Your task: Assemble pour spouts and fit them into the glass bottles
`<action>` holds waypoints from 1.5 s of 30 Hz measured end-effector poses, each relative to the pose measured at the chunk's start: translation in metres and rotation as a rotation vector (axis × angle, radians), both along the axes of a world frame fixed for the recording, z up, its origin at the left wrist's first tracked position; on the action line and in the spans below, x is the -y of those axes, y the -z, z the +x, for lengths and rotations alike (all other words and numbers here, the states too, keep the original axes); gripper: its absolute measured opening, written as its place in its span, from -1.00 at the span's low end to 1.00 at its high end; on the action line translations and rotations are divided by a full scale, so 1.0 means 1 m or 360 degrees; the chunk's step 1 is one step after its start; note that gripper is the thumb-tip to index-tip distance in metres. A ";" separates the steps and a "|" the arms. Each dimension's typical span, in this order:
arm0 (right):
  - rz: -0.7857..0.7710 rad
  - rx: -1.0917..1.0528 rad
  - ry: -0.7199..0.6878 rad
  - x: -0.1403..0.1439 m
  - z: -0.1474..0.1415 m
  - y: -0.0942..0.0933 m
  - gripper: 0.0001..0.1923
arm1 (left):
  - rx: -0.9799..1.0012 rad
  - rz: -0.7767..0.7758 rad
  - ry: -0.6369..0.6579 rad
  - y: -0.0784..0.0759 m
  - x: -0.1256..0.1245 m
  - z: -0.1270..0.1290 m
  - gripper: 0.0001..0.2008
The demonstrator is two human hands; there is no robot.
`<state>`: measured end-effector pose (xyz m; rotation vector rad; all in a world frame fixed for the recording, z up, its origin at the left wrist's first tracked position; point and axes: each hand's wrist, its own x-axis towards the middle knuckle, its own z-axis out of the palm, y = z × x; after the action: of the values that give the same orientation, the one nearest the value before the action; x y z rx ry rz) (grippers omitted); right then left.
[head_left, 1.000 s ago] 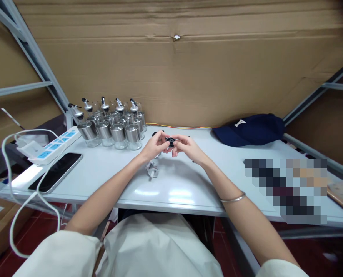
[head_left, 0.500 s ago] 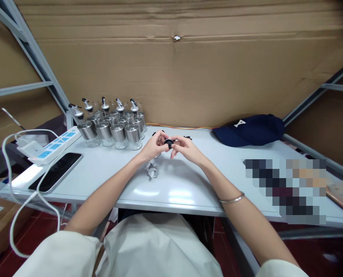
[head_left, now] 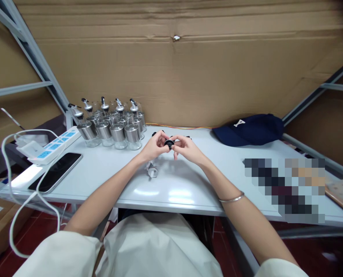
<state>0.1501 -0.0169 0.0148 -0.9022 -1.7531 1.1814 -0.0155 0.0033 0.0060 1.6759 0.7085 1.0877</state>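
Note:
Between my two hands, just above the table, is a small round black stopper [head_left: 169, 143] with a pale rim. My left hand [head_left: 155, 145] pinches it from the left, thumb and fingers closed. From the other side my right hand [head_left: 186, 148] grips it between thumb and forefinger, with one lower finger hanging down. A silver metal pourer part [head_left: 152, 170] lies on the table below my left hand. Small black pieces [head_left: 189, 137] show behind my hands, partly hidden by them.
Several glass and steel bottles [head_left: 119, 132], some with pourer spouts, stand at the back left. A power strip [head_left: 57, 146], white cable and phone [head_left: 57, 173] lie at the left. A navy cap [head_left: 249, 130] rests at the back right; a blurred patch covers the right side.
Both hands stay in nearly the same place, still pinching the stopper. The stopper has turned slightly, and the lower finger of my right hand has shifted a little to the right.

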 end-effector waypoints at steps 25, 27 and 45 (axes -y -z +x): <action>0.0051 -0.0087 0.0216 -0.008 0.004 0.002 -0.61 | -0.0029 0.0197 -0.0125 0.002 -0.002 -0.001 -0.79; 0.0062 -0.0133 0.0219 -0.009 0.004 0.002 -0.60 | -0.0048 0.0211 -0.0130 0.003 -0.003 -0.002 -0.74; 0.0013 -0.0163 0.0249 -0.006 0.004 -0.001 -0.57 | 0.0024 0.0077 -0.0056 0.007 -0.005 -0.001 -0.59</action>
<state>0.1540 -0.0109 0.0153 -0.9395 -1.5750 1.0982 -0.0165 0.0086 -0.0005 1.6999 0.7091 1.1493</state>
